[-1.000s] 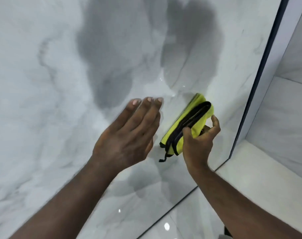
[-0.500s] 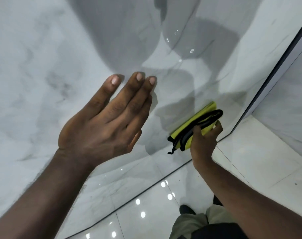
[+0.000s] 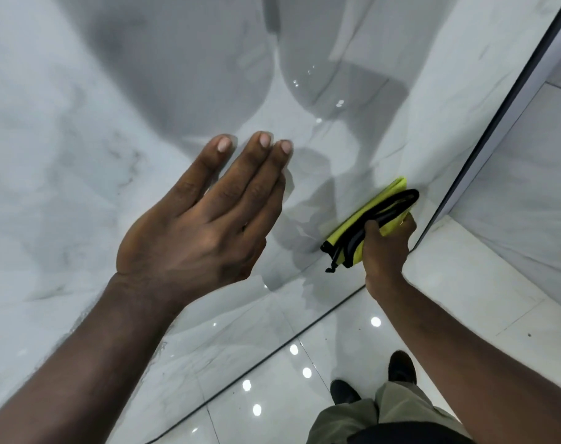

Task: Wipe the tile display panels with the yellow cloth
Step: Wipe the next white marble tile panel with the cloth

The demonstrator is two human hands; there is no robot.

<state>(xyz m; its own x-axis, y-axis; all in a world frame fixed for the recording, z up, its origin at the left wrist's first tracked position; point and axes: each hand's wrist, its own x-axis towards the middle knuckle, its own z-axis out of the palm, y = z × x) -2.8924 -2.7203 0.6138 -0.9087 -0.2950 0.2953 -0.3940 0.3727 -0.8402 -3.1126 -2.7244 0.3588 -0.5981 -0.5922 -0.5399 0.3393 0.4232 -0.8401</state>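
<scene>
A glossy white marble tile display panel (image 3: 80,155) fills the left and centre of the head view. My right hand (image 3: 386,251) grips a folded yellow cloth (image 3: 365,219) with black edging and presses it against the panel's lower right part, close to the dark frame edge. My left hand (image 3: 202,225) is held flat, fingers together and extended, just in front of the panel's middle; it holds nothing. Whether its fingertips touch the tile I cannot tell.
A dark vertical frame strip (image 3: 497,129) separates this panel from another marble panel (image 3: 535,203) at the right. Below lies a shiny white tiled floor (image 3: 272,379) with light reflections. My trousers (image 3: 378,411) and black shoes (image 3: 401,366) show at the bottom.
The view has tilted downward, bringing floor and shoes into sight. My right hand slid the cloth down the panel toward its bottom right corner. My left hand stayed flat near the panel.
</scene>
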